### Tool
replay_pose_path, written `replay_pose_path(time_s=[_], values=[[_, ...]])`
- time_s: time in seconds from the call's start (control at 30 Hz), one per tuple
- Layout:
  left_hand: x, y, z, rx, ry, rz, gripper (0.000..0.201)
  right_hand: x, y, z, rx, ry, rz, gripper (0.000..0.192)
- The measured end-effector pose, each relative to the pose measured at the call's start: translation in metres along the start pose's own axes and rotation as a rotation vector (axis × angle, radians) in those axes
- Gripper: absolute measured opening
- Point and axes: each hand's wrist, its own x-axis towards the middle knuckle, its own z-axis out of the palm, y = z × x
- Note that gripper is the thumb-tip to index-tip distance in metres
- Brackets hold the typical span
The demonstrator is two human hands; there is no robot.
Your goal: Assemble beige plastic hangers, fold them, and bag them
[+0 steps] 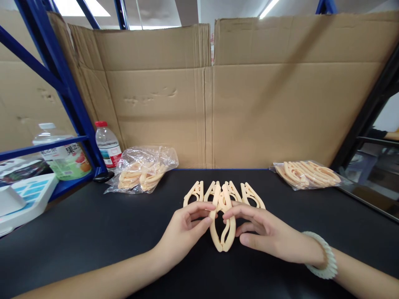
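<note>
Two cream plastic clip halves (223, 226) stand together on the black table (93, 232), pinched between both hands. My left hand (183, 232) grips the left half with thumb and fingertips. My right hand (264, 230), a pale bead bracelet (326, 257) on its wrist, presses the right half. Several more cream clip pieces (246, 195) lie fanned out on the table just behind my fingers.
A clear bag of clip pieces (143, 170) lies at the back left, another bag (307, 174) at the back right. Cardboard sheets (249, 104) wall the back. A water bottle (107, 145), a green drink bottle (64, 155) and a blue shelf frame (62, 79) stand at the left.
</note>
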Motion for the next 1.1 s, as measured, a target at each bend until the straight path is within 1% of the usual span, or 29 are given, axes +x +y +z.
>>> replay_pose_path(time_s=[0.1,0.17,0.23,0.3,0.37,0.47,0.5,0.57,0.6,0.67,0.73,0.83,0.9,1.0,1.1], values=[[-0.002,0.004,0.001,0.041,-0.053,-0.023,0.027,0.0,0.001,-0.001,-0.025,-0.005,0.021,0.033],[-0.003,0.006,0.0,0.066,-0.091,-0.028,0.029,0.0,0.002,-0.003,-0.038,0.018,0.007,0.035],[-0.004,0.006,0.0,0.072,-0.112,-0.016,0.026,0.002,0.001,-0.005,-0.068,0.059,-0.016,0.036],[-0.005,0.005,0.0,0.084,-0.113,-0.005,0.022,0.003,-0.002,-0.012,-0.13,0.127,-0.005,0.036],[-0.004,0.004,-0.001,0.1,-0.112,0.001,0.02,0.003,-0.007,-0.024,-0.218,0.24,0.055,0.038],[-0.003,0.003,-0.002,0.113,-0.107,0.006,0.018,-0.001,-0.012,-0.053,-0.439,0.455,0.146,0.041],[-0.002,0.003,-0.002,0.117,-0.104,0.01,0.017,-0.004,-0.012,-0.064,-0.551,0.506,0.168,0.038],[-0.001,0.002,-0.002,0.132,-0.095,0.021,0.018,-0.008,-0.01,-0.084,-0.77,0.542,0.238,0.033],[-0.001,0.002,-0.002,0.141,-0.088,0.03,0.018,-0.01,-0.008,-0.092,-0.837,0.537,0.278,0.033],[-0.001,0.001,-0.002,0.158,-0.075,0.047,0.018,-0.012,-0.003,-0.101,-0.9,0.485,0.352,0.029],[-0.001,0.001,-0.002,0.171,-0.059,0.057,0.018,-0.014,0.001,-0.102,-0.9,0.419,0.437,0.024],[-0.001,0.001,-0.002,0.188,-0.055,0.045,0.017,-0.015,0.003,-0.099,-0.9,0.344,0.552,0.019],[-0.001,0.002,-0.003,0.198,-0.057,0.042,0.017,-0.017,0.001,-0.097,-0.96,0.298,0.546,0.018],[-0.001,0.003,-0.002,0.206,-0.049,0.051,0.017,-0.02,-0.001,-0.099,-1.075,0.235,0.484,0.018],[-0.001,0.004,-0.002,0.219,-0.036,0.065,0.018,-0.022,-0.002,-0.1,-1.107,0.194,0.494,0.024]])
